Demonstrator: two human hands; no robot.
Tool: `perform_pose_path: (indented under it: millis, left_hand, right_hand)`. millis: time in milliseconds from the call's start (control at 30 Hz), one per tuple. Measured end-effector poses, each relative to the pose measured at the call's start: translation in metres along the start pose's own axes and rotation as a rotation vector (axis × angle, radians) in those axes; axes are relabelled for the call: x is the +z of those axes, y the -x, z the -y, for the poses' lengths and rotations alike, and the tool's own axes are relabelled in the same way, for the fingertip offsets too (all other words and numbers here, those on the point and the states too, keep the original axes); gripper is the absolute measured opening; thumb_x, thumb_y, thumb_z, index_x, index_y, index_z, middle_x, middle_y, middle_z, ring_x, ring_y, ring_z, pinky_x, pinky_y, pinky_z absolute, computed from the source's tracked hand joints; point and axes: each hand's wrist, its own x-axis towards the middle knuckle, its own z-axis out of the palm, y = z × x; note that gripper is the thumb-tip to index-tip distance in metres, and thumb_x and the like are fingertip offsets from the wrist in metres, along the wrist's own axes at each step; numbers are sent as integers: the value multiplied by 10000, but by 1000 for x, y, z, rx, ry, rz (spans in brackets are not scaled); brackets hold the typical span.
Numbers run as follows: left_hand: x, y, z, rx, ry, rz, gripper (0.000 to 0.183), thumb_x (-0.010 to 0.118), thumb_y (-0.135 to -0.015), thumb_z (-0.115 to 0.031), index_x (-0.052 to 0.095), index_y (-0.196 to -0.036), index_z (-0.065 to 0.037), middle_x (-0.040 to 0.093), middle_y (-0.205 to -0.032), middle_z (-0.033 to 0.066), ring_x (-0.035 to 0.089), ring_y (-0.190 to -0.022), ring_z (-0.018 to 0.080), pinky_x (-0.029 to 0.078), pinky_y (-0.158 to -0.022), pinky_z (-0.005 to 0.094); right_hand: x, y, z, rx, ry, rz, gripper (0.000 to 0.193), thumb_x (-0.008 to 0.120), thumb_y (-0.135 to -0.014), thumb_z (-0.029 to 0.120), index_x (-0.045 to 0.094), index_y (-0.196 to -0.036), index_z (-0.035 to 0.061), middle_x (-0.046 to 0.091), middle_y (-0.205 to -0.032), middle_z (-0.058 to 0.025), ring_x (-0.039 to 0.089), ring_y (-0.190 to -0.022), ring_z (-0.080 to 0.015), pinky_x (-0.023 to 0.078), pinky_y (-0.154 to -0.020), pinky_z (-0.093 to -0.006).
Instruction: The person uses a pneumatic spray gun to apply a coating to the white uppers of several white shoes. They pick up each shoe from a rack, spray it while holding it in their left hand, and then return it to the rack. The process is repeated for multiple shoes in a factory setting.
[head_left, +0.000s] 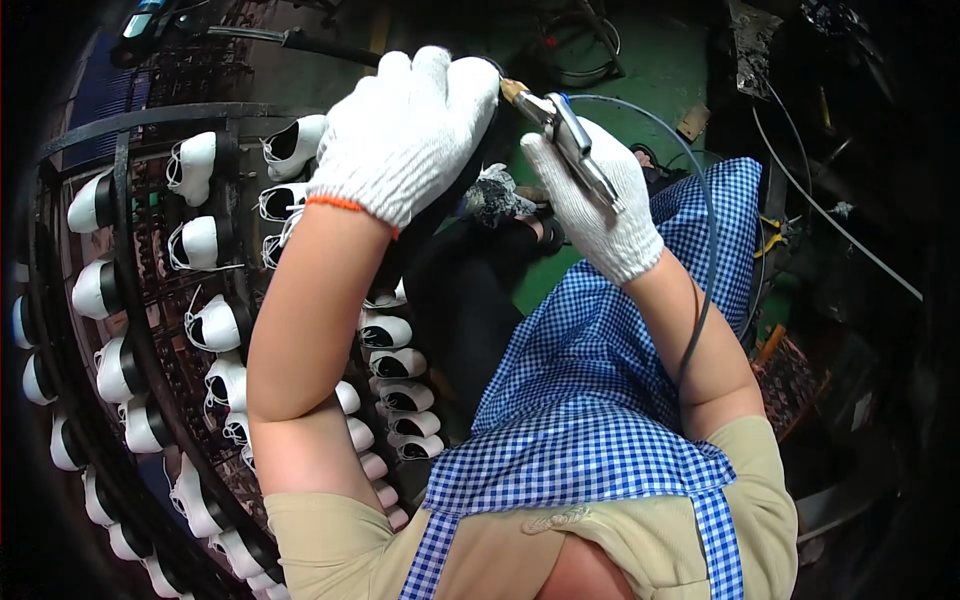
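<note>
My left hand point(410, 130) wears a white knitted glove with an orange cuff edge. It is closed, knuckles up, and a dark edge of something shows along its right side; the glove hides what that is. In my right hand point(600, 200), also gloved in white, is a silver spray gun point(572, 138) with a brass-coloured nozzle point(514, 90). The nozzle points up and left, close beside my left hand's fingers. A thin grey-blue hose point(708, 220) curves from the gun down past my right forearm.
At the left, a dark metal rack point(122, 200) carries rows of white shoes point(200, 243) with black soles. More pale shoes point(404, 396) stand below my left forearm. A blue checked apron point(580, 440) covers my lap. Yellow-handled pliers point(772, 238) and a loose cable point(830, 205) are at the right, beyond the green floor point(660, 65).
</note>
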Motion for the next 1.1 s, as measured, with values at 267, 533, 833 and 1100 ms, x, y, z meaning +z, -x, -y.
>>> perform_pose_path:
  millis: [267, 533, 833, 1100]
  left_hand:
    - [9, -15, 41, -112, 82, 352, 390, 533, -984, -346, 521, -1320, -147, 626, -1135, 229, 654, -1063, 425, 538, -903, 496]
    - [26, -16, 65, -534, 381, 459, 836, 423, -938, -727, 553, -1313, 9, 625, -1278, 323, 603, -1221, 452, 436, -1060, 456]
    - [58, -6, 91, -701, 380, 492, 961, 377, -929, -784, 523, -1364, 60, 624, -1269, 338, 621, -1210, 433, 433, -1070, 449]
    - [0, -18, 57, -711, 328, 549, 772, 327, -1033, -594, 554, -1284, 100, 601, -1311, 341, 559, -1284, 451, 406, -1105, 463]
  right_hand:
    - [39, 10, -3, -51, -129, -28, 168, 756, -906, 166, 718, -1003, 34, 634, -795, -127, 653, -674, -303, 520, -610, -372]
    - [56, 26, 0, -72, -67, 26, 127, 739, -905, 179, 712, -950, 62, 618, -766, -125, 637, -670, -314, 511, -604, -394]
    - [67, 54, 9, -86, -153, 61, 146, 757, -885, 188, 705, -960, 75, 616, -775, -116, 643, -679, -304, 518, -603, -384]
    - [64, 88, 29, -102, -54, 250, 183, 729, -894, 287, 703, -921, 107, 614, -787, -107, 652, -679, -300, 534, -604, -387]
